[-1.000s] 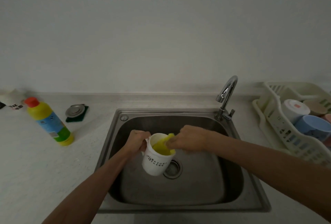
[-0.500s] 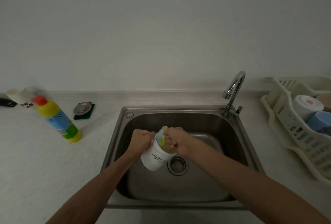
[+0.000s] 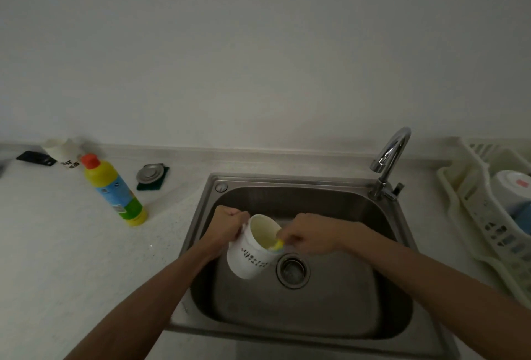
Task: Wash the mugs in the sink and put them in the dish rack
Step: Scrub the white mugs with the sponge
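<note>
the white mug (image 3: 248, 256) hangs tilted over the sink (image 3: 201, 216), left of the drain (image 3: 292, 270), its handle clenched in the fingers of the left hand (image 3: 225, 227). the right hand (image 3: 310, 237) pinches a yellow sponge (image 3: 277, 244) at the rim; the mug's mouth faces up toward that hand.

A plain pale wall (image 3: 258, 43) is rising behind a speckled white desk (image 3: 57, 244), with dim light falling evenly across both surfaces.

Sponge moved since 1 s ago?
Yes: the sponge has slid from deep inside the mug to its lower rim, closer to the drain.
</note>
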### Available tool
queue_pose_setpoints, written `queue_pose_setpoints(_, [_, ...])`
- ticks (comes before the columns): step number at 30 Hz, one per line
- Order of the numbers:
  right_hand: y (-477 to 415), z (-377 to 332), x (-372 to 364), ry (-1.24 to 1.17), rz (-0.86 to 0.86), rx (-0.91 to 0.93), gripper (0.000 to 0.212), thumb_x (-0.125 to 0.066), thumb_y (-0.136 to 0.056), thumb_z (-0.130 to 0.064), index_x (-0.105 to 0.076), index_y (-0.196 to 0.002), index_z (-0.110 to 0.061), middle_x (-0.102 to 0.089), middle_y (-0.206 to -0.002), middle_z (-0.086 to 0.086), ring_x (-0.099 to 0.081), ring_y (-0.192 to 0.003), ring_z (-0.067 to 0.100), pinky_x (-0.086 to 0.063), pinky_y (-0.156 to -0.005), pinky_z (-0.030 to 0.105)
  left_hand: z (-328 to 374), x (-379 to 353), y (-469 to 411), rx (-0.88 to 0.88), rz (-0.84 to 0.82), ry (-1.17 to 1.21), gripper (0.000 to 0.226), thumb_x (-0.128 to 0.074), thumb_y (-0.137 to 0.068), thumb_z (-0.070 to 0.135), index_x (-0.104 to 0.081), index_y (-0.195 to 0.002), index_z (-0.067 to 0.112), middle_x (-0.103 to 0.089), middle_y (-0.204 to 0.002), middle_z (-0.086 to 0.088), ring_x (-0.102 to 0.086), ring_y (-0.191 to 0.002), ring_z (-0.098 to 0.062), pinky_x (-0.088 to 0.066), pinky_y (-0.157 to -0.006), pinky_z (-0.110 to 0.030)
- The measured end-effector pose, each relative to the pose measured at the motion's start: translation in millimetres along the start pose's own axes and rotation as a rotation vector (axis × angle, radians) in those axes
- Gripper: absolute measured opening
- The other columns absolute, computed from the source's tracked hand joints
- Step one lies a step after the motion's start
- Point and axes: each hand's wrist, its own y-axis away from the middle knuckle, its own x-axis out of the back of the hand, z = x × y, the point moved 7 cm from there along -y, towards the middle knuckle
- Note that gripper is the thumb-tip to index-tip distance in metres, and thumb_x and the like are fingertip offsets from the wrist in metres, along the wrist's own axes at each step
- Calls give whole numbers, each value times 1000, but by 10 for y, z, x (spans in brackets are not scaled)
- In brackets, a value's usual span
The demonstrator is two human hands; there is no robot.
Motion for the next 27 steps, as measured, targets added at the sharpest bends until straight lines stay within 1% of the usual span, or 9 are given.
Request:
queue_pose_setpoints(4, [-24, 41, 88, 634, 67, 235, 46, -31, -95, -24, -44, -139, -27, -61, -129, -3, -64, -82, 25, -31, -62, 30, 28, -132, 74, 28, -163, -23, 39, -56, -89, 4, -50, -51, 8, -42, -44, -3, -38, -39, -10, -35, -41, -18])
queue_pose_setpoints(7, [-76, 126, 147, 623, 97, 246, 42, -60, -87, -14, -57, -128, -23, -61, -129, -1, -61, -73, 24, -32, -50, 28, -26, -148, 90, 108, -178, 49, 35, -54, -90, 4, -50, -55, 8, -40, -45, -3, -35, -39, -12, -31, -39, -20])
queue_pose_setpoints(9, [-55, 177, 145, 413, 207, 163, 39, -66, -85, -15, -63, -123, -24, -61, -122, 9, -61, -95, 28, -47, -69, 34, -67, -113, 74, 141, -160, 79, 34, -53, -91, 7, -49, -57, 10, -39, -46, -3, -32, -41, -13, -29, -41, -21])
queue_pose_setpoints(11, [15, 281, 32, 214, 208, -13, 30, -51, -96, -21, -62, -124, -24, -50, -137, 7, -36, -136, 23, -31, -109, 41, -103, -82, 48, 135, -159, 115, 41, -51, -94, 14, -49, -53, 14, -38, -48, -3, -31, -42, -14, -29, -45, -24])
queue_pose_setpoints(13, [49, 401, -138, -74, 174, -145, 27, -42, -101, -23, -64, -115, -15, -52, -138, 2, -25, -143, 15, -19, -118, 41, -127, -71, 26, 121, -183, 147, 47, -48, -97, 21, -46, -50, 17, -37, -49, -2, -30, -44, -13, -30, -48, -25])
queue_pose_setpoints(16, [114, 400, -115, -503, 368, -292, 28, -40, -103, -27, -61, -92, -12, -64, -97, 3, -59, -94, 16, -49, -85, 40, -192, -105, 11, 176, -249, 277, 46, -41, -99, 24, -38, -54, 19, -33, -54, 2, -28, -50, -11, -29, -52, -23])
queue_pose_setpoints(20, [30, 208, -152, -599, 514, -350, 21, -36, -104, -30, -45, -86, -24, -51, -75, -9, -42, -58, -2, -37, -54, 19, -191, -177, 17, 203, -299, 400, 42, -32, -103, 25, -36, -62, 18, -31, -60, 2, -28, -55, -9, -28, -59, -25])
queue_pose_setpoints(24, [-230, 58, -368, -348, 510, -267, 47, -35, -104, -26, -30, -149, -15, -33, -149, -6, -34, -129, -4, -25, -107, 12, -223, -235, -57, 251, -202, 490, 45, -30, -105, 26, -31, -61, 17, -27, -53, 4, -26, -48, -7, -24, -52, -23])
queue_pose_setpoints(27, [-262, 61, -732, -143, 534, -214, 62, -39, -94, -26, -21, -152, -15, -20, -157, 11, -29, -142, 21, -33, -113, 36, -291, -231, -117, 282, -142, 620, 45, -30, -105, 24, -28, -60, 18, -29, -47, 7, -25, -43, -5, -22, -47, -20])
